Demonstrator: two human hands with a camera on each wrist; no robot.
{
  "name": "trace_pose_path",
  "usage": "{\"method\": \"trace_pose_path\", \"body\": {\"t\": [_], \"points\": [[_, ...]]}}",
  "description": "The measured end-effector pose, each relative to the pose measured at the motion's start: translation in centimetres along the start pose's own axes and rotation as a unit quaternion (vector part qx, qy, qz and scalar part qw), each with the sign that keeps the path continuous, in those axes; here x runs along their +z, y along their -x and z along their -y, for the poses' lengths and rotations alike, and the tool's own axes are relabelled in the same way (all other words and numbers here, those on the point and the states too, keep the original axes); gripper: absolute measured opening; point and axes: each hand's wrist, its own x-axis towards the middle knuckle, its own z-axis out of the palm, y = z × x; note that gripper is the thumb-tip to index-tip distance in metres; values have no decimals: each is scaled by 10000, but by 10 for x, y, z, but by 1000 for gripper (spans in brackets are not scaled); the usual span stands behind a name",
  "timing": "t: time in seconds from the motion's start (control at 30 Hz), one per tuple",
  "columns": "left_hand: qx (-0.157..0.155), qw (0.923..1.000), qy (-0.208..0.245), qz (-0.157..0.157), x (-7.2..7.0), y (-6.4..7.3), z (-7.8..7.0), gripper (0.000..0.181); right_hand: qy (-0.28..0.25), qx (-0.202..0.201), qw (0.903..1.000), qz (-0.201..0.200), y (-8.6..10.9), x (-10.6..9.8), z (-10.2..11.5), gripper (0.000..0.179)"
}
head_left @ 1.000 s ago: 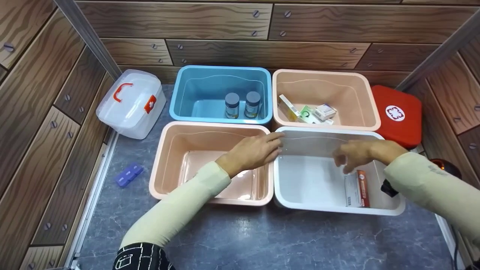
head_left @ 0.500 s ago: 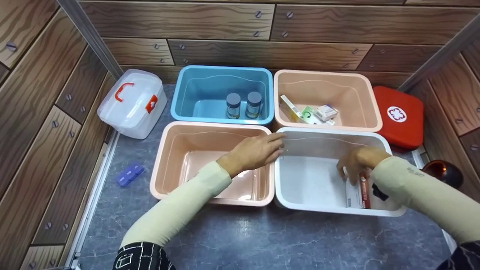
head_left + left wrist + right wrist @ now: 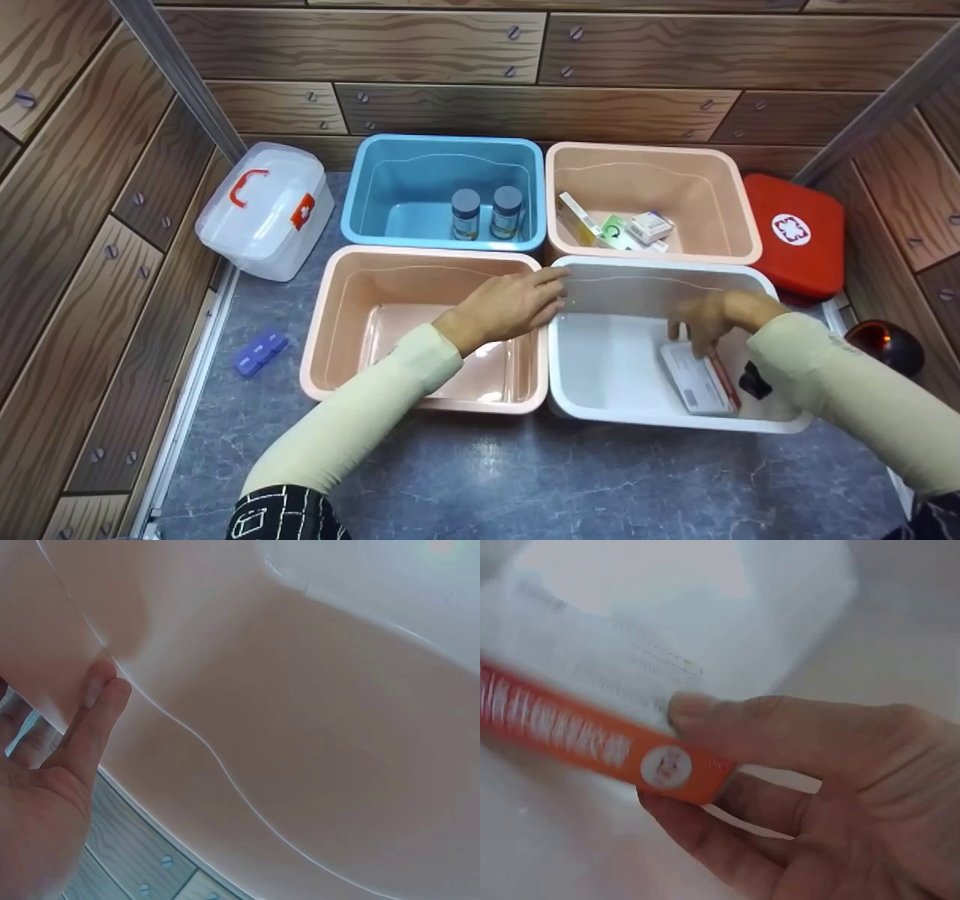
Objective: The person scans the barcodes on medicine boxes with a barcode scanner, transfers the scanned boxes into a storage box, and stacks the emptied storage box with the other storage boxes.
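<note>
In the head view my right hand is down inside the white bin, holding a white medicine box with a red-orange side. Close up in the right wrist view, thumb and fingers pinch the box at the end of its orange printed edge. My left hand lies over the right side of the front peach bin, its fingers reaching the white bin's rim. Seen from the left wrist, the thumb and a finger of that hand extend along the peach wall.
Behind stand a blue bin with two dark-lidded bottles and a peach bin with several small boxes. A clear first-aid box and purple pill case lie left; a red case is right.
My right hand has reached down into the white bin and taken hold of the medicine box, which is now tilted and turned a little left. The left hand stays in place.
</note>
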Motion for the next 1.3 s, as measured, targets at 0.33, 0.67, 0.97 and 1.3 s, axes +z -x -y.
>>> {"method": "trace_pose_path", "body": {"t": [0.33, 0.67, 0.97, 1.3], "points": [[49, 9999, 17, -87, 1, -1, 0, 36, -601, -1582, 9693, -1782, 30, -18, 11, 31], [19, 9999, 20, -111, -1, -1, -1, 35, -1639, -1836, 9238, -2932, 63, -9, 12, 49], [-23, 10000, -36, -44, 1, 0, -1, 37, -2083, -2057, 8860, -3595, 76, -3, -1, 44], [-22, 10000, -31, -47, 2, 0, -1, 36, -2064, -1108, 8595, -4544, 79, 3, -11, 40]]}}
